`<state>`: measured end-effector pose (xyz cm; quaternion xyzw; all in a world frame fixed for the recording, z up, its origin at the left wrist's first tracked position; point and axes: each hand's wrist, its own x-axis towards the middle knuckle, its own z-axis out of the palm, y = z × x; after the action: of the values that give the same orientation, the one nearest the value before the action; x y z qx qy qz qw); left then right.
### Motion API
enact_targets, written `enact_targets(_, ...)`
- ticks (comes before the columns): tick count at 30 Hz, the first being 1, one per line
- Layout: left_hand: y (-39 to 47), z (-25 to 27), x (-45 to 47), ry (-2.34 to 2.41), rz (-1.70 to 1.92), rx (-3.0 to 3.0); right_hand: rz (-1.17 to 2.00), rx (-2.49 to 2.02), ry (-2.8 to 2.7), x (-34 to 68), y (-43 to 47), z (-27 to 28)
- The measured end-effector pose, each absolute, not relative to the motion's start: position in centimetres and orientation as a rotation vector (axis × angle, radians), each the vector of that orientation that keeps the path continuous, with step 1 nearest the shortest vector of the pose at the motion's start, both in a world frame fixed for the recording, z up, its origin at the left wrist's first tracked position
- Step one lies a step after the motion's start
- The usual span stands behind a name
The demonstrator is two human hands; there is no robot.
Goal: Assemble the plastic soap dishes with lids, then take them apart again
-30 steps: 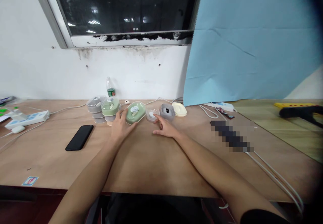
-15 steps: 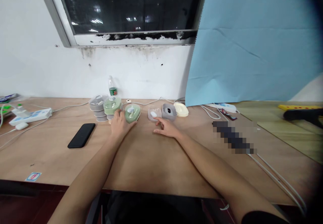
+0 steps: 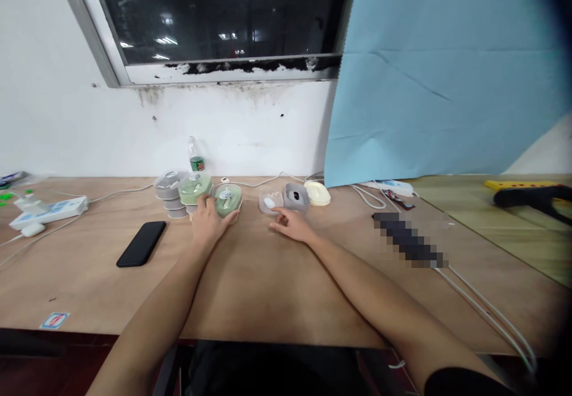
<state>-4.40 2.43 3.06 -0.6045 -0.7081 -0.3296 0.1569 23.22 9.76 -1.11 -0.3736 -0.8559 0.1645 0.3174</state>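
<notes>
Well behind the table's front edge (image 3: 286,339), the left hand (image 3: 211,224) spreads at the green box (image 3: 228,198) beside the stack (image 3: 193,187), gripping or not I can't tell; the right hand (image 3: 291,227), loosely open, fingers the clear box (image 3: 269,201)

Head-worn view, facing forward and slightly down across a brown tabletop (image 3: 286,289) to a white wall (image 3: 250,122).
It looks from above the near table edge, square to the wall and wide in angle: the dark window (image 3: 223,15) fills the top, a light-blue sheet (image 3: 438,74) the upper right, the wearer's dark clothing (image 3: 272,372) the bottom edge. The left hand (image 3: 212,222) and right hand (image 3: 292,227) sit mid-frame, at arm's reach; both forearms run in from the lower corners.
</notes>
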Motion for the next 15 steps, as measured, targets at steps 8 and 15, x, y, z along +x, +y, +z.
enact_targets(8,2.1,3.2,-3.9,-1.849,-0.949,-1.965,0.27,-1.148,-2.016,23.0,10.0,-0.9)
enact_targets(15,2.4,2.9,-4.4,-1.914,-0.954,-1.893,0.096,-1.261,-1.692,25.6,11.9,-0.6)
